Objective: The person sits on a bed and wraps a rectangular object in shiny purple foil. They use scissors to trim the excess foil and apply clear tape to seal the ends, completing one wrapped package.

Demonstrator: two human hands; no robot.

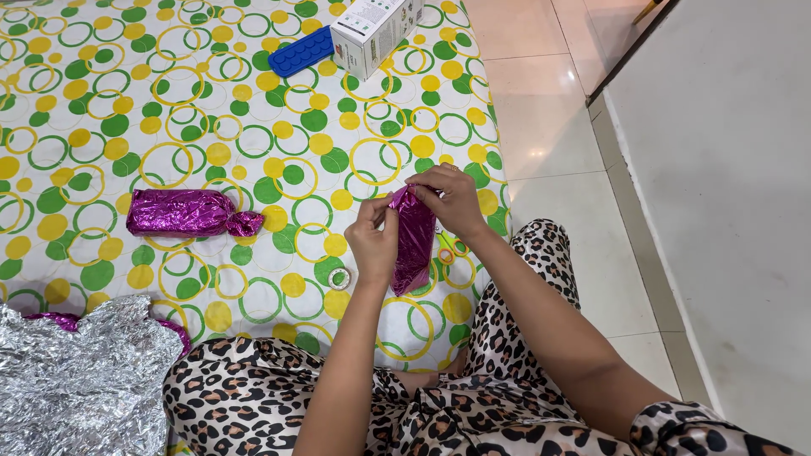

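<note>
While both hands pinch the top of the purple foil bundle (pixel 413 241) near the mat's (pixel 253 110) right edge, the left hand (pixel 372 239) should steady it as the right hand (pixel 449 199) twists the foil snugly, like the finished bundle (pixel 190 212) nearby.

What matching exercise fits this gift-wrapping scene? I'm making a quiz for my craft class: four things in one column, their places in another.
Things:
1. blue tray
2. finished purple foil parcel
3. tape roll
4. crumpled silver foil

Places:
A. bottom left corner of the view
B. on the mat just below the left hand
C. beside the white box at the top
D. lying alone on the mat, left of both hands

Pairs: 1-C, 2-D, 3-B, 4-A
</note>
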